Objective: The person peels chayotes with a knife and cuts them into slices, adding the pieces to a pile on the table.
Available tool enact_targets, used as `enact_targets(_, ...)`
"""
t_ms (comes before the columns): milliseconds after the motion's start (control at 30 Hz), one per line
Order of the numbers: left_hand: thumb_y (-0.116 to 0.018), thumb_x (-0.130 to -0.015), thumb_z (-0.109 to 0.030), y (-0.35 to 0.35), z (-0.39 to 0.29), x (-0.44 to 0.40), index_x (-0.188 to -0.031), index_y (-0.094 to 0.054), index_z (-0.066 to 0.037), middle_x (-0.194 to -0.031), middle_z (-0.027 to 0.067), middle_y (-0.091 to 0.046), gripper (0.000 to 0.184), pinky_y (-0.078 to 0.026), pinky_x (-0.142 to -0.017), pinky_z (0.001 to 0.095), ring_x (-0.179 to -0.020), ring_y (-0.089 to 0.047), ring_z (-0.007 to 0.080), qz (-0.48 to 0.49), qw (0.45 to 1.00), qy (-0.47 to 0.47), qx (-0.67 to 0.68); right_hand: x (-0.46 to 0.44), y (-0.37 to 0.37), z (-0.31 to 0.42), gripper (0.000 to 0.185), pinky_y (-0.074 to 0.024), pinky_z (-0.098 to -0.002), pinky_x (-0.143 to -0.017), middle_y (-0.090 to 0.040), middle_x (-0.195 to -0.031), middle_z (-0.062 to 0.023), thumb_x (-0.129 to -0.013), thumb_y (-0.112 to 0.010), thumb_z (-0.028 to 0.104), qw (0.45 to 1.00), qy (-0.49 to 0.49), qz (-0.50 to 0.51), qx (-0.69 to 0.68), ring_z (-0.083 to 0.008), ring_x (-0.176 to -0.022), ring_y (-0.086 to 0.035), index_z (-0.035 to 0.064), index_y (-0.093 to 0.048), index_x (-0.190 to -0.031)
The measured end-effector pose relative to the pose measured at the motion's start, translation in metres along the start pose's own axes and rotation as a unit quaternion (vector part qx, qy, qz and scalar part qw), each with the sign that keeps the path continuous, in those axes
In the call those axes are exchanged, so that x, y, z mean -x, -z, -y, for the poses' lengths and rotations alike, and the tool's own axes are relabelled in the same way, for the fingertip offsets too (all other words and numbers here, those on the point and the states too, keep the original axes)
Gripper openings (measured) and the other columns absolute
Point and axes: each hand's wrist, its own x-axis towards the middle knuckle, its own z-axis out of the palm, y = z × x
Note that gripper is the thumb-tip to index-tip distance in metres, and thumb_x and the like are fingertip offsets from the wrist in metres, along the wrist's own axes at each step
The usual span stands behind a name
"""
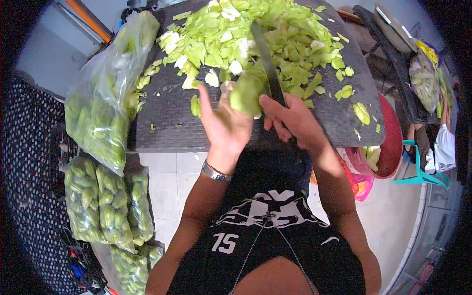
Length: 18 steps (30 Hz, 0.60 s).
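My left hand (224, 120) is palm up over the front part of the dark table (172, 130), fingers apart, with a green vegetable (247, 93) at its fingertips; the vegetable is blurred and partly hides the fingers. My right hand (293, 118) is wrapped round the lower end of a long dark knife (269, 64), its blade pointing up and away, just right of the vegetable. Behind both hands lies a big heap of pale green peelings and slices (290, 34).
A clear bag of green vegetables (98, 118) leans at the table's left edge, with more filled bags (110, 206) below. On the right are a red tub (388, 137) with green pieces, a teal-handled bag (420, 169) and a bagged bundle (424, 81).
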Motion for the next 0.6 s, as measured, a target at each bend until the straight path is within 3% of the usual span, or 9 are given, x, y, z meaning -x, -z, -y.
enact_targets(67,-0.052,-0.101,-0.051,0.014,0.004,-0.001,-0.137,-0.05,0.001,-0.135,0.014,-0.061,0.063,-0.044,-0.106,0.0394,-0.123,-0.058,0.0269,-0.016,0.996,-0.007,-0.091,0.0,-0.002,0.001,0.045,-0.034,-0.0236,-0.037,-0.057,-0.063,-0.0025,-0.094,-0.068,0.051,1.0,-0.013,-0.008,-0.008,-0.0066,-0.041,-0.044,0.0057,-0.061,-0.092)
enact_targets(100,-0.056,-0.101,-0.041,0.008,0.008,0.001,-0.134,-0.053,0.0,-0.13,0.0132,-0.064,0.053,-0.048,-0.102,0.037,-0.117,-0.061,0.0269,-0.051,0.987,-0.02,-0.151,0.0,-0.002,0.001,0.043,-0.0324,-0.0231,-0.036,-0.055,-0.062,-0.0022,-0.095,-0.067,0.048,1.0,-0.02,-0.011,-0.01,-0.0059,-0.04,-0.042,0.0061,-0.059,-0.087)
enact_targets(200,-0.056,-0.1,-0.033,0.012,0.002,0.003,-0.13,-0.055,0.0,-0.125,0.0121,-0.066,0.045,-0.05,-0.099,0.037,-0.113,-0.064,0.0267,-0.029,0.986,0.044,-0.16,0.002,0.001,-0.001,0.045,-0.041,-0.0261,-0.043,-0.058,-0.065,-0.0019,-0.092,-0.072,0.045,0.998,-0.023,-0.008,0.059,-0.0098,-0.045,-0.049,0.0024,-0.06,-0.089)
enact_targets(233,-0.052,-0.1,-0.032,0.006,-0.001,0.004,-0.128,-0.057,-0.003,-0.122,0.0117,-0.067,0.041,-0.053,-0.094,0.0383,-0.108,-0.066,0.0271,0.008,0.985,0.087,-0.149,-0.001,0.003,-0.004,0.046,-0.0442,-0.0285,-0.047,-0.061,-0.067,-0.0034,-0.091,-0.074,0.045,0.99,0.055,-0.032,0.126,-0.0131,-0.049,-0.054,0.0015,-0.06,-0.091)
enact_targets(300,-0.05,-0.101,-0.035,0.007,0.0,0.004,-0.128,-0.057,-0.005,-0.122,0.0118,-0.067,0.042,-0.054,-0.093,0.0399,-0.107,-0.066,0.0273,-0.002,0.981,0.124,-0.147,-0.005,0.005,-0.009,0.048,-0.0506,-0.0333,-0.055,-0.065,-0.071,-0.0063,-0.088,-0.077,0.045,0.941,0.21,-0.081,0.254,-0.0197,-0.056,-0.063,-0.0003,-0.061,-0.094)
enact_targets(400,-0.048,-0.101,-0.04,0.016,0.006,0.0,-0.128,-0.059,-0.007,-0.12,0.0118,-0.068,0.044,-0.054,-0.092,0.0431,-0.106,-0.067,0.0276,-0.039,0.982,0.129,-0.131,0.016,0.003,0.01,0.055,-0.0542,-0.0407,-0.065,-0.069,-0.078,-0.0141,-0.085,-0.077,0.049,0.894,0.198,-0.156,0.371,-0.0322,-0.07,-0.071,-0.0014,-0.061,-0.1)
enact_targets(533,-0.048,-0.101,-0.047,0.019,0.006,-0.005,-0.127,-0.062,-0.009,-0.116,0.0112,-0.069,0.048,-0.053,-0.094,0.0462,-0.104,-0.067,0.0282,-0.003,0.983,0.174,-0.063,0.036,-0.001,0.005,0.062,-0.0539,-0.0467,-0.065,-0.067,-0.076,-0.0215,-0.083,-0.074,0.058,0.839,0.209,-0.092,0.494,-0.0412,-0.076,-0.07,0.0016,-0.06,-0.104)
enact_targets(600,-0.047,-0.101,-0.051,0.015,0.016,-0.003,-0.127,-0.063,-0.01,-0.114,0.0104,-0.07,0.051,-0.052,-0.095,0.0457,-0.103,-0.068,0.0282,-0.054,0.984,0.137,-0.101,0.04,-0.004,-0.001,0.066,-0.0537,-0.049,-0.064,-0.066,-0.075,-0.0224,-0.082,-0.072,0.061,0.811,0.227,-0.085,0.533,-0.0437,-0.077,-0.069,0.002,-0.059,-0.106)
